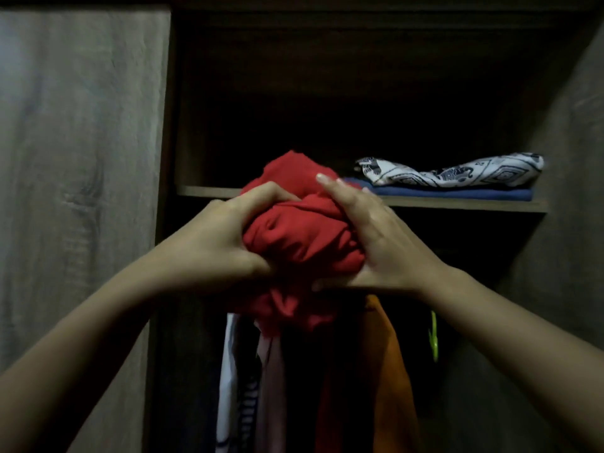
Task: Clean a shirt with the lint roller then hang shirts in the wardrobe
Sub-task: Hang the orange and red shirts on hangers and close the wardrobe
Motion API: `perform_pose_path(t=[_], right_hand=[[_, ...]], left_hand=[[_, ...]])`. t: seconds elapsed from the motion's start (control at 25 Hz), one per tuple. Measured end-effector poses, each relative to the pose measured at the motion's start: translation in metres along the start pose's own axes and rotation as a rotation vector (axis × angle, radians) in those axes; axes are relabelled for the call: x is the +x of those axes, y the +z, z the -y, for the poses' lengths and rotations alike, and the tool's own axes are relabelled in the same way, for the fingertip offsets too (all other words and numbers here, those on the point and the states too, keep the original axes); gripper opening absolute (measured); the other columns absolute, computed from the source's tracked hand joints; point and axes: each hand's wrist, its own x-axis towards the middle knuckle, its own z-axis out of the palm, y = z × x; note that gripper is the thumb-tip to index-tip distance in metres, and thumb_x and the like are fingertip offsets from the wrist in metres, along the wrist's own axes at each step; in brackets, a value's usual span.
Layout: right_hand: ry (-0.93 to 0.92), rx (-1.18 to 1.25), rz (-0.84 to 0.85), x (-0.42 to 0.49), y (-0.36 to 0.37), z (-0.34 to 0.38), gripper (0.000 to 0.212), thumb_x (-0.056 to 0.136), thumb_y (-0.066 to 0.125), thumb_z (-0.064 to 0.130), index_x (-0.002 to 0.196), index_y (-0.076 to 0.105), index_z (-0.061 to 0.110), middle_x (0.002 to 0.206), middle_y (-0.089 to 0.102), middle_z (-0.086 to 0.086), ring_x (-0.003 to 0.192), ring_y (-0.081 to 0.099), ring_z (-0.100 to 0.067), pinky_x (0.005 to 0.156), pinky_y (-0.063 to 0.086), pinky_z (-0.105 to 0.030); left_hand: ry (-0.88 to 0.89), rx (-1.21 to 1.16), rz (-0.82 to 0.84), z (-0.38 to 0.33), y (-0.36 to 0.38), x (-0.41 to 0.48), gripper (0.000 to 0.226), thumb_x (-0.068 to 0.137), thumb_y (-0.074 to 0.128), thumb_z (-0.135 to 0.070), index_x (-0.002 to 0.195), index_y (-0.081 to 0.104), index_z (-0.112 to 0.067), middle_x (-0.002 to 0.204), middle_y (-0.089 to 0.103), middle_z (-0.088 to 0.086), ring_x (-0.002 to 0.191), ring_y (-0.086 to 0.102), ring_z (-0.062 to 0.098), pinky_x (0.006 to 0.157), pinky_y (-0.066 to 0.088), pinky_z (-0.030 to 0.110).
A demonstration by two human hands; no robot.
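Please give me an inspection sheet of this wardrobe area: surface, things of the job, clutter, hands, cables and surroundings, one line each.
Surface: wooden shelf inside the open wardrobe, dimly lit.
Job's things: red shirt, bunched up, held in front of the shelf; lint roller not seen.
Clutter: patterned cloth lies on a folded blue garment on the shelf's right part.
Grippers: left hand grips the shirt; right hand holds it between thumb and fingers.
Cables: nothing seen.
Surroundings: orange garment and white striped garment hang below; green item beside them, too dim to identify; wardrobe door at left.
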Motion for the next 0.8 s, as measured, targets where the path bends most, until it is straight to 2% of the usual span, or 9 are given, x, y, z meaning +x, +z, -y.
perform_pose_path(t=[0.12,0.2,0.28,0.36,0.44,0.52,0.64,0.72,0.8], right_hand=[[0.014,0.043,0.058,-0.046,0.01,0.025,0.073,0.071,0.058,0.06,0.132,0.031,0.032,0.129,0.056,0.002,0.118,0.052,-0.013,0.101,0.04,-0.026],[0.145,0.105,0.15,-0.073,0.016,0.036,0.056,0.073,0.057,0.057,0.121,0.04,0.035,0.117,0.06,0.009,0.108,0.058,-0.009,0.089,0.047,-0.027],[0.295,0.161,0.226,-0.097,0.022,0.042,0.048,0.072,0.059,0.055,0.114,0.045,0.038,0.104,0.063,0.013,0.097,0.062,-0.007,0.081,0.05,-0.03],[0.438,0.237,0.232,-0.118,0.021,0.04,0.041,0.072,0.065,0.05,0.108,0.047,0.043,0.091,0.063,0.015,0.083,0.061,0.003,0.075,0.05,-0.024],[0.567,0.315,0.242,-0.138,0.018,0.04,0.039,0.076,0.07,0.04,0.108,0.048,0.042,0.089,0.065,0.015,0.077,0.059,0.01,0.072,0.046,-0.013],[0.666,0.331,0.262,-0.155,0.016,0.041,0.034,0.079,0.066,0.037,0.109,0.05,0.035,0.094,0.066,0.01,0.08,0.06,0.007,0.074,0.045,-0.012],[0.773,0.283,0.238,-0.175,0.013,0.049,0.018,0.088,0.052,0.04,0.106,0.053,0.038,0.089,0.064,0.014,0.08,0.06,0.007,0.072,0.044,-0.008],[0.813,0.18,0.16,-0.181,0.01,0.054,0.021,0.092,0.042,0.043,0.09,0.061,0.034,0.081,0.066,0.005,0.08,0.063,-0.01,0.07,0.044,-0.023],[0.849,0.087,0.051,-0.179,0.004,0.054,0.032,0.094,0.042,0.038,0.091,0.068,0.021,0.085,0.07,-0.009,0.086,0.064,-0.025,0.068,0.039,-0.029]], left_hand=[[-0.154,-0.3,0.062,0.01,0.031,-0.033,0.056,0.048,0.077,-0.023,0.095,0.05,-0.036,0.085,0.067,-0.002,0.07,0.067,0.007,0.062,0.057,0.028],[-0.272,-0.416,0.102,0.023,0.056,-0.047,0.056,0.047,0.082,-0.033,0.092,0.05,-0.031,0.085,0.065,-0.003,0.074,0.064,0.006,0.066,0.056,0.027],[-0.353,-0.59,0.174,0.033,0.083,-0.059,0.058,0.05,0.081,-0.046,0.097,0.051,-0.03,0.094,0.063,-0.005,0.081,0.065,0.0,0.071,0.054,0.021],[-0.322,-0.819,0.199,0.041,0.101,-0.067,0.067,0.05,0.078,-0.064,0.105,0.054,-0.035,0.102,0.063,-0.012,0.086,0.064,-0.006,0.071,0.051,0.014],[-0.292,-0.985,0.288,0.047,0.115,-0.081,0.076,0.051,0.079,-0.063,0.118,0.052,-0.039,0.116,0.062,-0.009,0.101,0.064,0.005,0.079,0.052,0.023],[-0.236,-0.959,0.365,0.048,0.125,-0.094,0.079,0.062,0.082,-0.04,0.131,0.044,-0.034,0.13,0.055,-0.001,0.113,0.061,0.014,0.086,0.053,0.029],[-0.249,-0.94,0.302,0.037,0.137,-0.098,0.052,0.08,0.067,-0.015,0.13,0.051,-0.017,0.127,0.061,0.009,0.117,0.059,0.02,0.097,0.049,0.032],[-0.284,-0.936,0.228,0.03,0.14,-0.095,0.031,0.088,0.056,-0.017,0.118,0.06,-0.011,0.116,0.067,0.01,0.107,0.064,0.019,0.094,0.051,0.029],[-0.266,-0.779,0.16,0.025,0.145,-0.092,0.028,0.092,0.051,-0.029,0.1,0.066,-0.005,0.094,0.069,0.007,0.087,0.065,0.014,0.08,0.052,0.03]])
